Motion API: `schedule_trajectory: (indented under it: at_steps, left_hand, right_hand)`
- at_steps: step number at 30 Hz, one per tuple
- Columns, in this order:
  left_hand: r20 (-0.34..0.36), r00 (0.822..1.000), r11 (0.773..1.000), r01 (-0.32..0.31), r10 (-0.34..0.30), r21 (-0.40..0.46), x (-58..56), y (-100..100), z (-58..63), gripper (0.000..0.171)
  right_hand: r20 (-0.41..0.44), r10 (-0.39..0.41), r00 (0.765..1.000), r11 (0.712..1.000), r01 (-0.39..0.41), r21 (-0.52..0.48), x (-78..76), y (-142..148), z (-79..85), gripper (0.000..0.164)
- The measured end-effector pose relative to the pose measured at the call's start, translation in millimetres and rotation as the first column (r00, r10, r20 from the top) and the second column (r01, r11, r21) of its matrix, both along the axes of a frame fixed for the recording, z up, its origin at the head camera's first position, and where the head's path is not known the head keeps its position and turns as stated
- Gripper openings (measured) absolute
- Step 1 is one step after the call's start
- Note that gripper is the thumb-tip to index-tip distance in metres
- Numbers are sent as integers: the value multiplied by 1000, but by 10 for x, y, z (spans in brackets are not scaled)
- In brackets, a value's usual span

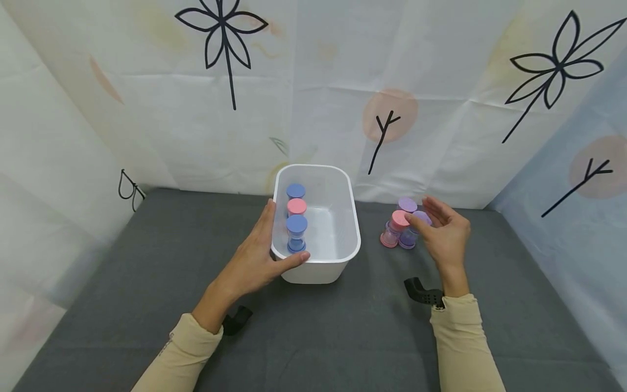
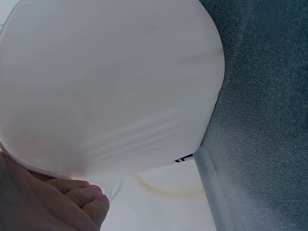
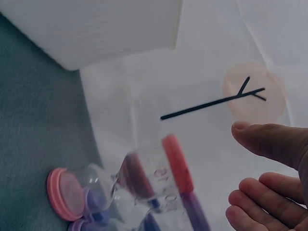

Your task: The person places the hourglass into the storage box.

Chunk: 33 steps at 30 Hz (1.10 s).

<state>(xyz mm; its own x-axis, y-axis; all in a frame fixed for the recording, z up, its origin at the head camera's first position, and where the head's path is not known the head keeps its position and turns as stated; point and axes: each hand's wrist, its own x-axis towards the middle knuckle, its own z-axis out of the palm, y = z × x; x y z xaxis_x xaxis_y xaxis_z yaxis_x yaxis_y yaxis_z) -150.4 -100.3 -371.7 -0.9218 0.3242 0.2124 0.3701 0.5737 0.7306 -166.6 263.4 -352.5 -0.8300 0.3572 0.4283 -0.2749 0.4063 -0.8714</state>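
Two beige sleeves, the left one and the right one, reach in from the near edge over a dark grey table, and a black wrist strap shows at the right wrist. Farther in, the left hand holds the near left corner of a white bin, its thumb laid over the near rim and its fingers along the outside of the left wall. Inside the bin, a row of hourglasses stands along that left wall: the near blue hourglass, then the pink-capped hourglass, then the far blue hourglass.

Well to the right of the bin, three more hourglasses stand close together on the table: a pink hourglass at the near left, a purple hourglass just right of it, and a second purple hourglass on the far side. The right hand is at the right of this group, thumb spread apart from the fingers; the right wrist view shows it just beside the pink hourglass, apart from it.

Beyond the table's far edge hangs a pale cloth with black line-drawn flowers and a peach circle.
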Motion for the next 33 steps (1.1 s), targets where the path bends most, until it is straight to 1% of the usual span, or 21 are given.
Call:
schedule_trajectory:
  at_steps: [4,7,12,14,17,20,24,29,33]
  left_hand:
    - [3,1000,1000,2,-2,4,-2,-3,0,120]
    - [2,1000,1000,4,-4,7,-2,-1,3,120]
    - [3,1000,1000,4,-4,6,-1,-2,4,122]
    - [6,1000,1000,3,-3,2,0,-2,4,122]
    - [10,1000,1000,2,-2,-1,0,-1,5,122]
    - [9,1000,1000,2,-2,-2,1,-1,8,121]
    - [11,1000,1000,4,-4,-5,3,-6,9,121]
    - [17,1000,1000,0,0,-10,4,-8,9,122]
    - [13,1000,1000,1,-1,-14,3,-4,8,122]
  right_hand:
    - [30,-30,999,1000,30,2,-38,88,-88,58]
    - [75,-53,996,998,52,19,-55,133,-138,61]
    - [161,-96,982,994,87,60,-82,168,-213,59]
    - [190,-105,976,994,95,57,-93,178,-238,58]
    - [219,-101,970,995,95,37,-98,190,-258,56]
    - [236,-76,969,997,75,11,-104,204,-271,55]
    - [259,-55,964,998,51,22,-110,221,-277,55]
    - [305,-47,951,998,31,56,-98,239,-258,57]
    - [326,-13,945,999,0,42,-89,259,-255,58]
